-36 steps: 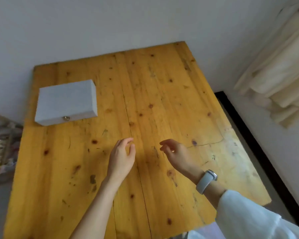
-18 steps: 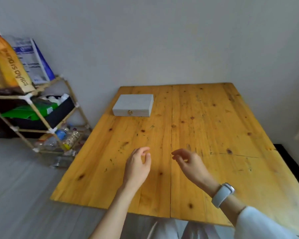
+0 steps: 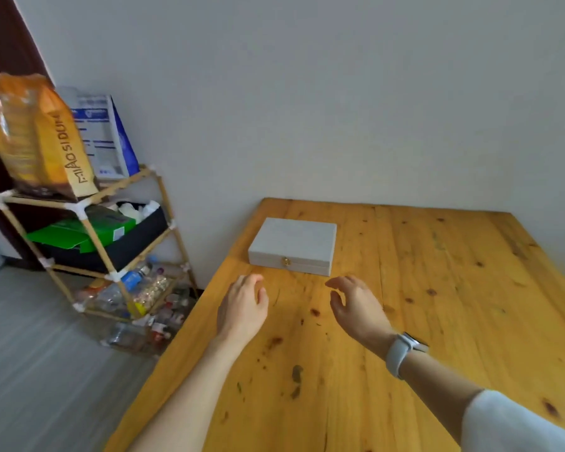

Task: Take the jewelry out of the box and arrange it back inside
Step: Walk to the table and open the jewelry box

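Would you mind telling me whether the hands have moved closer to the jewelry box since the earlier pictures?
Yes. Both the left hand and right hand now hover just short of the closed box; earlier, a wide stretch of table separated them.

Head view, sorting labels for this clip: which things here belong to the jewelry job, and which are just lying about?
Belongs to the job:
closed grey rectangular box with a gold clasp
left hand, open, empty
right hand, open, empty
yellow wooden table

Just lying about:
wooden-framed shelf rack
orange printed bag
plastic bottles
white wristwatch
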The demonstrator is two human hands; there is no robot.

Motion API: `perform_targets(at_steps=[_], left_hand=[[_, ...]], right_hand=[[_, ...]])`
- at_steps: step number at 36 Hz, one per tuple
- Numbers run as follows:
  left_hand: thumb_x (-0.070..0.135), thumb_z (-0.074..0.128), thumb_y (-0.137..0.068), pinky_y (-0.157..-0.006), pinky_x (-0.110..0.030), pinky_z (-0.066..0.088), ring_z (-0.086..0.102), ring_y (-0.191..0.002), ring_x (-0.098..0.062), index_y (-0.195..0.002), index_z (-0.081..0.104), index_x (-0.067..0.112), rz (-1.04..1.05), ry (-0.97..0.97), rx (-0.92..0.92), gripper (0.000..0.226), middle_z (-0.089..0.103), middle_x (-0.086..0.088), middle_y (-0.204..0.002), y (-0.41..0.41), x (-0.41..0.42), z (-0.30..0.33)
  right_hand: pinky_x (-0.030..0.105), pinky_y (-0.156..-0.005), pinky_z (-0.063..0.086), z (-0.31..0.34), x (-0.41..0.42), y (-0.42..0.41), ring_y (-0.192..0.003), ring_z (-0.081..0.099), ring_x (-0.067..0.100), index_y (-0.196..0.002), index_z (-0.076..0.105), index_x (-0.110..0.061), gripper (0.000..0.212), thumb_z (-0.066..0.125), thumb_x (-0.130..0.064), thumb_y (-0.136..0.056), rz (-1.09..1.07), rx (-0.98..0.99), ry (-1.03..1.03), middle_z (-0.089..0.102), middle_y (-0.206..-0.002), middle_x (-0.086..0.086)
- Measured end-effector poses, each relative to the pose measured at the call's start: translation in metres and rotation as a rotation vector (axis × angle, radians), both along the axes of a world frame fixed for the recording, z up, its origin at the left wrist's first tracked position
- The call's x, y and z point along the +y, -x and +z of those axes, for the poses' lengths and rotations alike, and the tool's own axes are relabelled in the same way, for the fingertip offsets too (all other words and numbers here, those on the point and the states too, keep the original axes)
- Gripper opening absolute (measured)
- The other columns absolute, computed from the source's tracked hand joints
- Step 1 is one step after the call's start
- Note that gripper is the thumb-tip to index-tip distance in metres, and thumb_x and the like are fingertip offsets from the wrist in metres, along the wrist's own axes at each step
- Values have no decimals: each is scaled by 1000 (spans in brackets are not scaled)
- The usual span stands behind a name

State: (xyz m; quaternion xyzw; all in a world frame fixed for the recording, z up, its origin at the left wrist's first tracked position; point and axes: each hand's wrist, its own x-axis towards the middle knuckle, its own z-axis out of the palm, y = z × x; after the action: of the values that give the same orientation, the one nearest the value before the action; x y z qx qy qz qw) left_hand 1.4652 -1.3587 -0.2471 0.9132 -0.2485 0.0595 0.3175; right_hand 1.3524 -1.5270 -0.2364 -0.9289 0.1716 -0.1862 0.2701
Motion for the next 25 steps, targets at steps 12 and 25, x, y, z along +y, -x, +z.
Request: perform_targets(at_steps=[12,25], left_hand=[[45,52,-89,-115,-44,13,10,-142,-25,-148,4,14,210,174,396,83,9,-6,-156,-143,-67,-64],[43,55,-73,-104,-49,32,46,-118,-22,-135,34,20,233,411,398,70,52,3,-123,-70,-51,-77]], right_hand=[[32,-105,28,-61,-60,-134,-132,29,30,-143,21,-11,51,39,-19,-96,-117,9,-209,29,-143,17],[22,-95,34,-68,-51,-87,-125,42,23,-141,29,-14,53,47,-12,-91,-32,-77,-273,36,-144,3]])
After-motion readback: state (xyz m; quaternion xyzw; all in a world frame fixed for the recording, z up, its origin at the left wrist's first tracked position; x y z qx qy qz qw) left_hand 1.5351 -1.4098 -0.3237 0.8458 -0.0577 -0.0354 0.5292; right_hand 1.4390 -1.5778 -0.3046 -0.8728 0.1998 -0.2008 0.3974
